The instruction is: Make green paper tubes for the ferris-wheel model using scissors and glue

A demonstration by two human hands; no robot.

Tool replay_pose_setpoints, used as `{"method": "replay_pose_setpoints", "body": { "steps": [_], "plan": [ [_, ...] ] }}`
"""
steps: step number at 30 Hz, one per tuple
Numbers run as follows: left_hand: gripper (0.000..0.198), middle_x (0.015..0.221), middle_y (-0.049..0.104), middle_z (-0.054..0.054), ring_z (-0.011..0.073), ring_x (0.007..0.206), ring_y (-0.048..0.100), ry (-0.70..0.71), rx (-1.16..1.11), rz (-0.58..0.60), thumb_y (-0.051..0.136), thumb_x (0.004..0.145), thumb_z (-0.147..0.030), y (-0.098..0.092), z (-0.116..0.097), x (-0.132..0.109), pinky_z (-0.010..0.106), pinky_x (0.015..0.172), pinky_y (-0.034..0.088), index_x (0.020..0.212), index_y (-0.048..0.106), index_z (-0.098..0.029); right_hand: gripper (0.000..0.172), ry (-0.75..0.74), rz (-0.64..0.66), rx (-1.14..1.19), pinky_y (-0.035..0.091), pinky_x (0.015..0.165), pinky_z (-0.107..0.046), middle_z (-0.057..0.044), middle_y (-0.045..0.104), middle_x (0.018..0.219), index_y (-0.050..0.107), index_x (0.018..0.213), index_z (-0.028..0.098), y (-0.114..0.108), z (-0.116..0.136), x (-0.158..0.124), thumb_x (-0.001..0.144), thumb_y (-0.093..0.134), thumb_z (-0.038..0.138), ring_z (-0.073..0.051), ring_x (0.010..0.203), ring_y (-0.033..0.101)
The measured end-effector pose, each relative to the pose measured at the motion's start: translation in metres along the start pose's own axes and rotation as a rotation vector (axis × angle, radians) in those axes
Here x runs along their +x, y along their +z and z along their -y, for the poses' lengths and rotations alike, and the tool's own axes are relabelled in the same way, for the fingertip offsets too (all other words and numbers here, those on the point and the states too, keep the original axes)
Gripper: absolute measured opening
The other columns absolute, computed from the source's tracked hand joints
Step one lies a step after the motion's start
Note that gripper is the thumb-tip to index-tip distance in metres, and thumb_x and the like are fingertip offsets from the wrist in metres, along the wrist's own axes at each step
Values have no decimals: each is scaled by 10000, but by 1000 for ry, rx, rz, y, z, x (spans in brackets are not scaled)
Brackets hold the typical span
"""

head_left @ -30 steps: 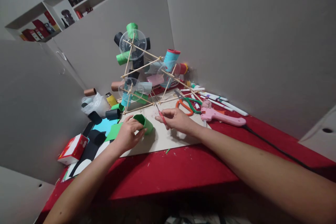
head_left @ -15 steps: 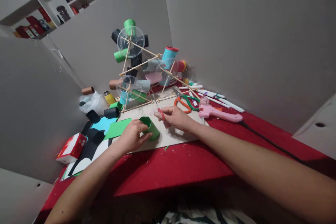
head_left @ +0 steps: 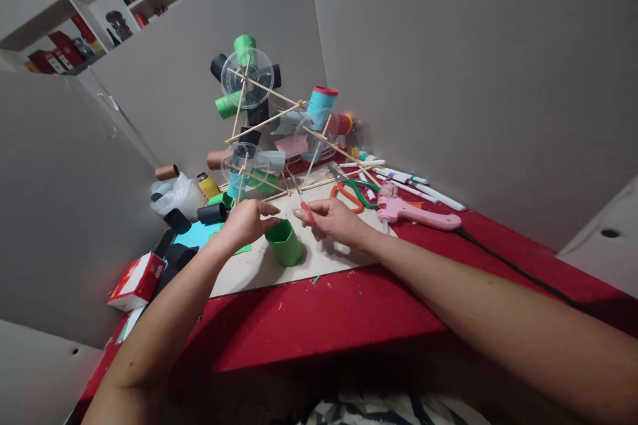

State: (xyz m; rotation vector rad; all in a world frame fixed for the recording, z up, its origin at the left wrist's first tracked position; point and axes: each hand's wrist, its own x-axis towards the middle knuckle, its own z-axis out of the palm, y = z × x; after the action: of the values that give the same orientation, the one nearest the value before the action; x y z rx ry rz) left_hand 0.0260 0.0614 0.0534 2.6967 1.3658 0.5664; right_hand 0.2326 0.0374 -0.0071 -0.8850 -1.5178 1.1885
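Note:
My right hand (head_left: 333, 220) grips a small pair of scissors (head_left: 306, 212) by the red handle, with its thin metal blades pointing up and away from me. My left hand (head_left: 252, 220) hovers over the left rim of a green paper tube (head_left: 286, 246), fingers stretched out and nothing seen in them. The tube stands upright on a pale board (head_left: 259, 279), its open end facing up. Behind both hands rises a frame of wooden sticks (head_left: 264, 123) with clear plastic discs (head_left: 248, 78) and coloured paper tubes around them.
Right of the board lie a pink glue gun (head_left: 419, 215) with a black cord, larger scissors with green and orange handles (head_left: 355, 192), and several white markers (head_left: 413, 186). On the left are a red tissue box (head_left: 135, 282), a plastic bag (head_left: 178, 196) and black tubes (head_left: 212, 214).
My left hand has let go of the green tube and lifted off its rim, moving slightly up and away. My right hand stays nearly still with the scissors.

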Motion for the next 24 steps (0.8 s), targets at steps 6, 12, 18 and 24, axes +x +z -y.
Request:
{"method": "replay_pose_setpoints", "body": {
  "steps": [6, 12, 18, 24],
  "plan": [
    [128, 636, 724, 14, 164, 583, 612, 17, -54, 128, 675, 745, -290, 0, -5, 14, 254, 586, 432, 661, 744, -223, 493, -9, -15, 9, 328, 404, -221, 51, 483, 376, 564, 549, 190, -2, 0, 1, 690, 698, 643, -83, 349, 432],
    [150, 562, 633, 4, 154, 585, 572, -67, -205, 79, 684, 712, -250, 3, -3, 10, 260, 593, 404, 574, 659, -198, 481, -9, -17, 40, 315, 399, -221, 54, 483, 396, 565, 544, 189, -2, 0, 1, 679, 719, 624, -80, 355, 435],
    [190, 585, 627, -8, 123, 535, 551, -229, -532, -57, 710, 709, -354, -10, 12, 2, 247, 545, 443, 673, 675, -171, 484, -12, -34, 94, 330, 389, -217, 52, 486, 361, 572, 559, 189, -5, 0, 2, 676, 724, 634, -83, 347, 434],
    [338, 614, 636, -15, 127, 545, 608, -437, -841, -216, 765, 719, -473, -3, 31, -23, 281, 587, 532, 754, 679, -148, 527, -24, -65, 188, 360, 388, -206, 27, 533, 479, 661, 666, 156, -6, 0, 3, 683, 685, 682, -96, 422, 509]
  ]
}}
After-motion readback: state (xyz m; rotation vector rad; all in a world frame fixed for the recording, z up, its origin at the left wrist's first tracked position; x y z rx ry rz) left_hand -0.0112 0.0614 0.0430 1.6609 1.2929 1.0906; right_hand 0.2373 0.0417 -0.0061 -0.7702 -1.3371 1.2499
